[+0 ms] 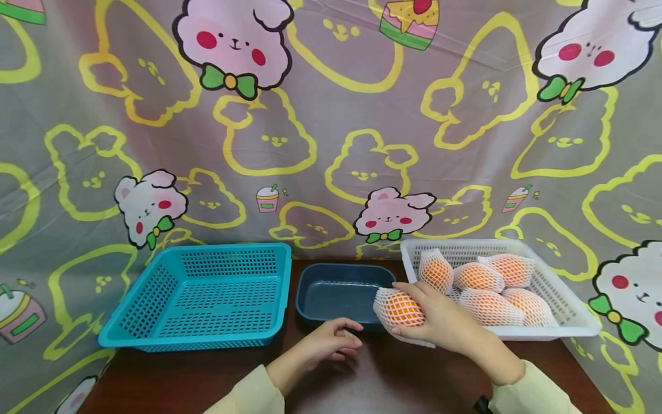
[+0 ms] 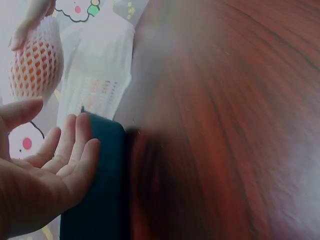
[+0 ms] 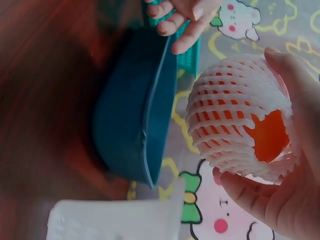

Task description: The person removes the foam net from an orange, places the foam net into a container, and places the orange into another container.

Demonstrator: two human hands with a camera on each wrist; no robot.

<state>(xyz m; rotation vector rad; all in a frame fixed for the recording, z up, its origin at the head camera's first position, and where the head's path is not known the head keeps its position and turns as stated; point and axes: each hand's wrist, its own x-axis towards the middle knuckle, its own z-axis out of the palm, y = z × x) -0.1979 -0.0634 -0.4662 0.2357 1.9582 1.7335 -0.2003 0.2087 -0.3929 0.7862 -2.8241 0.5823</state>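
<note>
My right hand (image 1: 442,317) grips a round orange fruit (image 1: 402,310) in a white foam net, above the front right corner of a dark blue basin (image 1: 336,299). In the right wrist view, a hole in the net (image 3: 225,105) bares some orange skin, with thumb and fingers around its sides. Just in front of the basin, my left hand (image 1: 328,346) hangs with loosely bent fingers and holds nothing. Its palm faces up in the left wrist view. Several netted fruits (image 1: 486,307) lie in a white basket (image 1: 574,325) on the right.
On the left stands a teal perforated basket (image 1: 233,305) with nothing in it. All three containers rest on a dark reddish-brown wooden table (image 1: 357,391). Behind them hangs a grey cloth (image 1: 320,103) with cartoon bunnies. A small black object (image 1: 482,404) shows beside the right sleeve.
</note>
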